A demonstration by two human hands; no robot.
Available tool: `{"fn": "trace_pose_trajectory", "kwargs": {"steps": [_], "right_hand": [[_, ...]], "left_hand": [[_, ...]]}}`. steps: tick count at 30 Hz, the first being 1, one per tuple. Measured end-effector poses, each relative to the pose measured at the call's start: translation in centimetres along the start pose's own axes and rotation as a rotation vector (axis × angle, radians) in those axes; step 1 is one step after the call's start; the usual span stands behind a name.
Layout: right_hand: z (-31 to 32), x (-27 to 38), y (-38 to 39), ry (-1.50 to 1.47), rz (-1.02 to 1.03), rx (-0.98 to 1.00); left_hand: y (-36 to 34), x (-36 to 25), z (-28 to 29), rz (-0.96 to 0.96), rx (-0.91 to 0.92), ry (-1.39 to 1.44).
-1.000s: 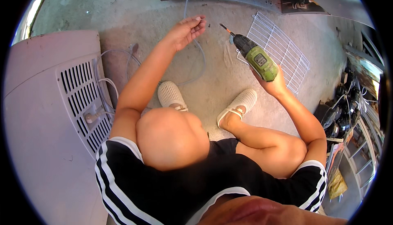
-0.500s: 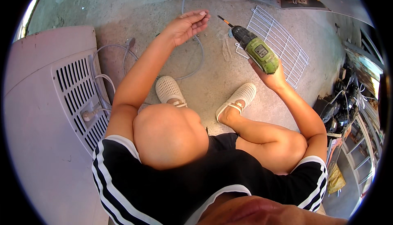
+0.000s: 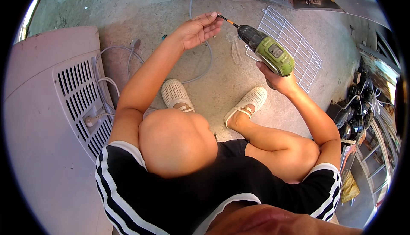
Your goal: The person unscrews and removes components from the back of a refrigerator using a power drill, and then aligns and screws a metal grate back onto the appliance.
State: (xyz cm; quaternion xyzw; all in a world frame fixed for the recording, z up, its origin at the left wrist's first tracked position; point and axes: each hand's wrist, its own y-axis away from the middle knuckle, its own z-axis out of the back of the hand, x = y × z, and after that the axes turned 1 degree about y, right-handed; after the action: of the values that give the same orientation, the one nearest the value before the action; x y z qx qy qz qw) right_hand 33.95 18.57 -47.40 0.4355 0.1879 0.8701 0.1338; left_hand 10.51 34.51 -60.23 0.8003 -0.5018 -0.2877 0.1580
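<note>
The left hand (image 3: 197, 30), reaching out over the concrete floor, has thumb and forefinger drawn together in a pinch and the other fingers loosely curled. A small piece appears to be held there; from where one stands it is too fine to identify, and a fastener is only a likely reading. Against these fingertips (image 3: 213, 15) lies the end of the driver bit (image 3: 227, 20), dark at the tip with an orange band.

The step in hand seems to be fitting that piece to the bit. It is best done with the two brought into one straight line, the piece pressed squarely home, the trigger left alone while skin is so close, and the pinch released only once the piece sits firmly.

The green drill (image 3: 273, 53) lies to the right of the left hand and slightly nearer the body, its nose angled toward the pinch. The right hand (image 3: 279, 81) is wrapped around its grip from beneath, the fingers partly hidden by the tool.

Farther out, the white wire rack (image 3: 299, 42) lies beyond the drill on the right; a grey cord (image 3: 210, 64) loops over the floor below the left hand.
</note>
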Motion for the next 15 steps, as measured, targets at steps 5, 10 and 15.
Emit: {"fn": "trace_pose_trajectory", "kwargs": {"steps": [5, 10, 15], "right_hand": [[0.1, 0.0, 0.2, -0.036, -0.037, 0.019], [0.1, 0.3, 0.4, -0.085, -0.041, 0.011], [-0.1, -0.7, 0.4, -0.134, 0.053, 0.009]], "left_hand": [[0.1, 0.0, -0.1, 0.019, 0.017, -0.004], [-0.2, 0.0, 0.5, 0.029, 0.073, 0.006], [-0.3, 0.0, 0.6, 0.016, 0.062, -0.029]]}}
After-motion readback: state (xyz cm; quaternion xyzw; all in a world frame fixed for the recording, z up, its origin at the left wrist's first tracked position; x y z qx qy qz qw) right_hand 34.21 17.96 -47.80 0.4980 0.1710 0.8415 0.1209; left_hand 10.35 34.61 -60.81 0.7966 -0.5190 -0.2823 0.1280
